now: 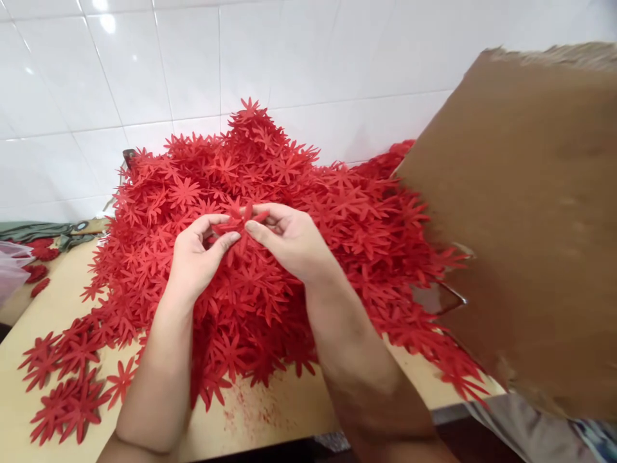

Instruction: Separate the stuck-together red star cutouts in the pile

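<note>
Both hands meet over a large heap of red flower-shaped pieces [279,302] with narrow petals. Between them is one red flower piece [242,222]. My left hand [201,252] pinches its left side with thumb and fingers. On the other side, my right hand [288,239] grips it, with the thumb near its centre and the fingers partly hidden behind. The heap lies right behind and below the held flower, so its lower petals blend into the pile.
A pale tabletop [270,411] carries the heap against a white tiled wall [299,58]. Along the right rises a large brown cardboard sheet or box side [525,231]. Loose red flower pieces [70,408] lie at the lower left. Dark green cloth [43,230] sits at the far left.
</note>
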`<action>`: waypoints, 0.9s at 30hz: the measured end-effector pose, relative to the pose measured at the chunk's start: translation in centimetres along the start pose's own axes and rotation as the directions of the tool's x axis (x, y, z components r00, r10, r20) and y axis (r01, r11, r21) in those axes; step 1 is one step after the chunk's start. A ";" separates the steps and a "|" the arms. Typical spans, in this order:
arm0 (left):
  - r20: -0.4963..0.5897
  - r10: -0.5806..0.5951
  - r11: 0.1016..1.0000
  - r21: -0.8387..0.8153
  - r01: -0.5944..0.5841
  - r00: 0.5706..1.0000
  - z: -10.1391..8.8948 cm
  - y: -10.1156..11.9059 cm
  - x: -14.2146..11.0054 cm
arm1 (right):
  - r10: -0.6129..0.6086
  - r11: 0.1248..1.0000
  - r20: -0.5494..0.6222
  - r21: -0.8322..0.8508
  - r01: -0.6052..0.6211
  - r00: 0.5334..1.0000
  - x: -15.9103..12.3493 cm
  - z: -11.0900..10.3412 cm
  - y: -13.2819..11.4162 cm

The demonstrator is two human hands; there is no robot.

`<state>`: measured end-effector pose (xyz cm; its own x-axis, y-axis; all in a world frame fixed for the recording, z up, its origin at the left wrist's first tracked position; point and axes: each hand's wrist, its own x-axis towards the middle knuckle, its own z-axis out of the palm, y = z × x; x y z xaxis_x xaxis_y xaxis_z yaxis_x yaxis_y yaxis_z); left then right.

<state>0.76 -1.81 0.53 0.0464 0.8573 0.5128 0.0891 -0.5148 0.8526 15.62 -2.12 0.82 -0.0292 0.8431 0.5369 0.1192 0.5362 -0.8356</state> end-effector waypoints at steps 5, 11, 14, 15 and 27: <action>0.056 0.006 0.998 0.061 -0.010 0.998 -0.3 -0.2 0.2 | 0.011 0.999 -0.188 0.054 0.000 0.982 0.8 1.3 1.8; 0.019 0.000 1.000 0.021 0.000 1.000 0.0 -0.8 0.5 | -0.024 0.999 -0.273 -0.038 0.015 0.962 0.5 1.2 2.2; -0.053 0.040 0.999 0.003 -0.040 0.998 0.4 -1.0 0.5 | -0.014 1.000 -0.314 -0.014 0.010 0.949 0.8 0.9 2.5; -0.090 0.055 0.998 -0.006 -0.055 0.994 0.4 -1.1 0.5 | -0.002 1.000 -0.331 0.013 0.007 0.944 0.9 0.7 2.6; -0.157 0.105 0.994 0.036 -0.100 0.982 -0.7 -1.4 0.8 | 0.066 0.997 -0.283 0.065 -0.050 0.957 1.2 0.7 3.5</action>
<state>-0.07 -0.37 -0.16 -0.1018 0.7868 0.6088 0.1197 -0.5978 0.7926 15.34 0.75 -1.52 0.2603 0.8312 0.4913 0.0555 0.4951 -0.8671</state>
